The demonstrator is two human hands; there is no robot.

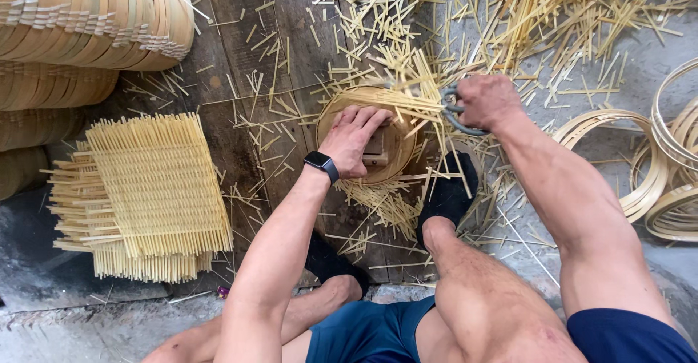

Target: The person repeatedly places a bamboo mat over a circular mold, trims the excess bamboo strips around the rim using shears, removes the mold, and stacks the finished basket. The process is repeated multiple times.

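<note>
At far left, stacked baskets sit above a pile of woven mats on the dark floor. Centre, the left hand, with a watch on its wrist, lies flat, fingers spread, pressing a mat down into a round hoop. Just right, the right hand is clenched around grey shear handles at the hoop's rim, where slat ends stick out. Trimming the overhang looks to be the step in hand; the next cut would need the hoop turned while held firmly. Offcuts litter the floor, and spare hoops lie far right.
</note>
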